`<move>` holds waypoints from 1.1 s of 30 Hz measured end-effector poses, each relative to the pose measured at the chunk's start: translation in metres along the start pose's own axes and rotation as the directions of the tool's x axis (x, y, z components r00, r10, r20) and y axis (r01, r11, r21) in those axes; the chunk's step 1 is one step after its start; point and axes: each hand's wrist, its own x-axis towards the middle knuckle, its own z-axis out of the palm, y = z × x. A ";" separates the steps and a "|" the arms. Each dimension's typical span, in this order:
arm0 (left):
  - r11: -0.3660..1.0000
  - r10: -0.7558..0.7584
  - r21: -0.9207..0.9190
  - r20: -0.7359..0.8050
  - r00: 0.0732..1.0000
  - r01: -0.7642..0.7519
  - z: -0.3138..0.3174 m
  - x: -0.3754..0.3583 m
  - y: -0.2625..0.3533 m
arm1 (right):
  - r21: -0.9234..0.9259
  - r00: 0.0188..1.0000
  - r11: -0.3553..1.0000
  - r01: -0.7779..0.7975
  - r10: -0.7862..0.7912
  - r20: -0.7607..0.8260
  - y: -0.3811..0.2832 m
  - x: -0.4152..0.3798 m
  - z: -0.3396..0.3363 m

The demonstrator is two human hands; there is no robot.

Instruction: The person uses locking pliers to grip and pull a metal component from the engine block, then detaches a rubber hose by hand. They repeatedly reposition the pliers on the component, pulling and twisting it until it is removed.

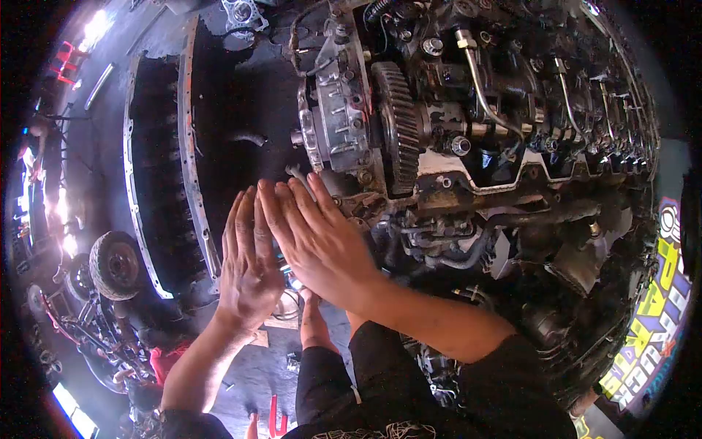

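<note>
Both of my hands are raised in front of me, backs facing up, with nothing visible in them. My left hand (249, 263) has its fingers stretched out and pointing away from me. My right hand (314, 245) lies beside it and partly overlaps it, its fingers also extended. Just beyond my right fingertips is the front end of a large open engine (342, 113), with a toothed gear (397, 124) and metal pipes (479, 80) on its top. The palms are hidden.
Left of the engine stands a dark frame with light metal rails (191, 146). Wheels (117, 265) and assorted parts lie at the lower left, and a red chair (67, 62) is at the upper left. A lettered banner (654, 307) hangs at the right.
</note>
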 end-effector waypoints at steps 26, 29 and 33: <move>0.912 0.343 0.181 0.154 0.927 -0.368 -0.031 0.068 -0.047 | 0.103 0.894 0.905 -0.412 0.424 -0.143 -0.014 0.041 0.011; 0.885 0.412 0.162 0.163 0.897 -0.436 -0.031 0.086 -0.059 | 0.131 0.846 0.867 -0.481 0.498 -0.189 -0.013 0.051 0.011; 0.785 0.580 0.201 0.093 0.809 -0.586 -0.030 0.115 -0.067 | 0.121 0.761 0.799 -0.589 0.599 -0.249 -0.010 0.064 0.018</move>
